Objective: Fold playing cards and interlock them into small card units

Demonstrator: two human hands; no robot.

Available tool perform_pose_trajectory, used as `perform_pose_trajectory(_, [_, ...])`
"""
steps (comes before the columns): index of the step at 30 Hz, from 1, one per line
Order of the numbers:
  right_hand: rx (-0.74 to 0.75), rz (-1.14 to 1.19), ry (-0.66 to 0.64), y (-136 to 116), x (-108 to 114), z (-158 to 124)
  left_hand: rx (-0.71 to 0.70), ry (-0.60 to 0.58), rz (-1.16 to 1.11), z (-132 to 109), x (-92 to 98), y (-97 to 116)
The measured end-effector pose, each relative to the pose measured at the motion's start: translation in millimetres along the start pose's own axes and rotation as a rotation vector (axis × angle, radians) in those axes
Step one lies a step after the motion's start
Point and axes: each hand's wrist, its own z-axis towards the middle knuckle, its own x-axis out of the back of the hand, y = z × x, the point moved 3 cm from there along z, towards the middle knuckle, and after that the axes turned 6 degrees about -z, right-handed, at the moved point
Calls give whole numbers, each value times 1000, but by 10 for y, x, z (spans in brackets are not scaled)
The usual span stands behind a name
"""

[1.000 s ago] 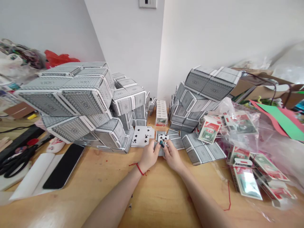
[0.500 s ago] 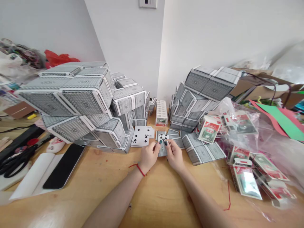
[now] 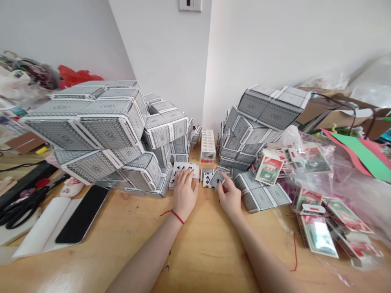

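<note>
My left hand (image 3: pixel 185 194) lies with spread fingers over a stack of face-up playing cards (image 3: pixel 172 179) near the table's centre. My right hand (image 3: pixel 229 195) has its thumb and fingers on a grey-backed card piece (image 3: pixel 217 178). Just left of that piece, a face-up spade card (image 3: pixel 207 179) lies beside the face-up stack. Folded grey card blocks (image 3: pixel 259 191) rest right of my right hand. Tall structures of folded grey-backed cards rise on the left (image 3: pixel 104 130) and right (image 3: pixel 253 134).
A row of card boxes (image 3: pixel 207 146) stands between the structures. A black phone (image 3: pixel 82 213), paper and scissors (image 3: pixel 18 207) lie left. Red and green card boxes (image 3: pixel 317 234) and plastic wrapping cover the right side, with paper bags (image 3: pixel 330 110) behind.
My hands have moved apart. The left went left onto the face-up stack; the right shifted slightly right with a grey-backed piece. The spade card between them is now uncovered.
</note>
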Motion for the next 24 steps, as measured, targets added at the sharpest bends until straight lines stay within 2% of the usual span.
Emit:
perform_pose_trajectory(3, [9,-111,12,34,-11,4,9,-93,89,-30,-98,-70])
perform_pose_trajectory(8, [-33,-275,17,37,21,26,8,-168,178,-47,-145,-104])
perform_pose_trajectory(14, [-73,-174,39,53,27,28,76,-114,298,-82,-130,-43])
perform_pose_trajectory(19, [-60,-136,75,33,28,14,55,-177,366,-95,-147,14])
perform_pose_trajectory(24, [-21,-63,36,-1,10,-10,0,-205,366,-81,-114,53])
